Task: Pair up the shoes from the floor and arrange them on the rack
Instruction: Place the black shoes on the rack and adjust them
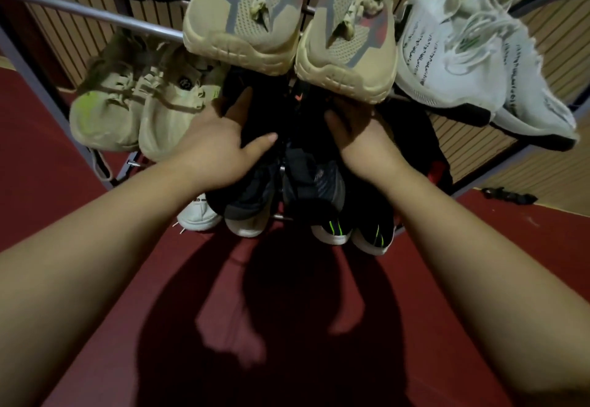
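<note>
Both my hands reach onto the middle shelf of the metal shoe rack (pixel 95 12). My left hand (pixel 220 145) grips one black shoe (pixel 252 113) and my right hand (pixel 357 138) grips the other black shoe (pixel 306 109), which has a small orange mark. The two black shoes lie side by side under the top shelf. Their far ends are hidden in the dark.
The top shelf carries a beige pair with red-grey panels (pixel 252 14) and a white knit pair (pixel 463 52). An olive-beige pair (pixel 140 103) sits left on the middle shelf. Lower down are dark grey shoes (pixel 255 202), black shoes with green stripes (pixel 354 231) and a white shoe (pixel 198 215). Red floor in front.
</note>
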Demonstrator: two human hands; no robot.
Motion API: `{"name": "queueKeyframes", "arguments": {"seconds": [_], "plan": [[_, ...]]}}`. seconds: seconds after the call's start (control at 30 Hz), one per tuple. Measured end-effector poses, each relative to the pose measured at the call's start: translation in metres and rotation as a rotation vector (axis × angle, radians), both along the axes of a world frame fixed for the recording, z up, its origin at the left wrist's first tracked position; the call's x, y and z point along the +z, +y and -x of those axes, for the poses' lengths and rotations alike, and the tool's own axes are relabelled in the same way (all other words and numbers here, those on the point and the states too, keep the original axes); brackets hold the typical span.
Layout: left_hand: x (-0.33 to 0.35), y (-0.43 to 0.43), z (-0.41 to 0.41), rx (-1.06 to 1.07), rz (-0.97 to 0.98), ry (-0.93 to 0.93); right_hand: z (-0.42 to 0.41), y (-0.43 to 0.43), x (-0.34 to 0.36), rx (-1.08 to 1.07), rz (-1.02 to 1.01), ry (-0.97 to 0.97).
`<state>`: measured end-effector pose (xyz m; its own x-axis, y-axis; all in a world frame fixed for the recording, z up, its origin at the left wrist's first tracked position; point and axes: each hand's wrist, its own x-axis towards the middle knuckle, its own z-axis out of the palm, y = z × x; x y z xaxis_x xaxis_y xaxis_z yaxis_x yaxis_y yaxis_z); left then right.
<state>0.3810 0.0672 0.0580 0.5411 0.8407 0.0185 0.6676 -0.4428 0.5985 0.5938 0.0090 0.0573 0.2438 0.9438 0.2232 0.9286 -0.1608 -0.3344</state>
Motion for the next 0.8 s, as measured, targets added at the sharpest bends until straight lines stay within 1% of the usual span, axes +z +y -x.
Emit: {"name": "queueKeyframes", "arguments": {"seconds": [0.03,0.1,0.13,0.2,0.27,0.33,0.4,0.43,0.57,0.6,0.63,0.67,0.73,0.8], "plan": [[-0.002,-0.006,0.008,-0.032,0.036,-0.046,0.012,-0.019,0.003,0.034,0.077,-0.014],[-0.008,-0.021,0.026,-0.139,0.140,-0.021,0.029,-0.055,0.001,0.089,0.233,-0.016],[-0.012,-0.025,0.032,-0.202,0.119,0.056,0.035,-0.070,-0.002,0.124,0.258,-0.037],[-0.028,-0.029,0.038,-0.290,-0.025,0.207,0.044,-0.088,-0.009,0.175,0.263,-0.143],[-0.038,-0.035,0.034,-0.239,-0.136,0.297,0.047,-0.087,-0.019,0.159,0.229,-0.221],[-0.043,-0.042,0.026,-0.159,-0.206,0.304,0.053,-0.081,-0.024,0.102,0.141,-0.259],[-0.047,-0.042,0.021,-0.127,-0.213,0.250,0.060,-0.076,-0.025,0.065,0.061,-0.212],[-0.046,-0.040,0.021,-0.124,-0.194,0.198,0.062,-0.074,-0.024,0.052,0.040,-0.154],[-0.031,-0.023,0.033,-0.134,-0.063,0.014,0.064,-0.068,-0.020,-0.006,0.001,0.217],[-0.029,-0.020,0.036,-0.141,-0.050,-0.028,0.065,-0.067,-0.021,-0.021,-0.001,0.279],[-0.029,-0.018,0.039,-0.153,-0.048,-0.042,0.066,-0.067,-0.023,-0.033,0.008,0.295],[-0.032,-0.016,0.041,-0.166,-0.056,-0.015,0.066,-0.067,-0.026,-0.040,0.032,0.258],[-0.040,-0.017,0.041,-0.178,-0.105,0.108,0.068,-0.068,-0.034,-0.028,0.095,0.128],[-0.047,-0.019,0.039,-0.173,-0.140,0.149,0.069,-0.070,-0.040,-0.029,0.127,0.063]]}}
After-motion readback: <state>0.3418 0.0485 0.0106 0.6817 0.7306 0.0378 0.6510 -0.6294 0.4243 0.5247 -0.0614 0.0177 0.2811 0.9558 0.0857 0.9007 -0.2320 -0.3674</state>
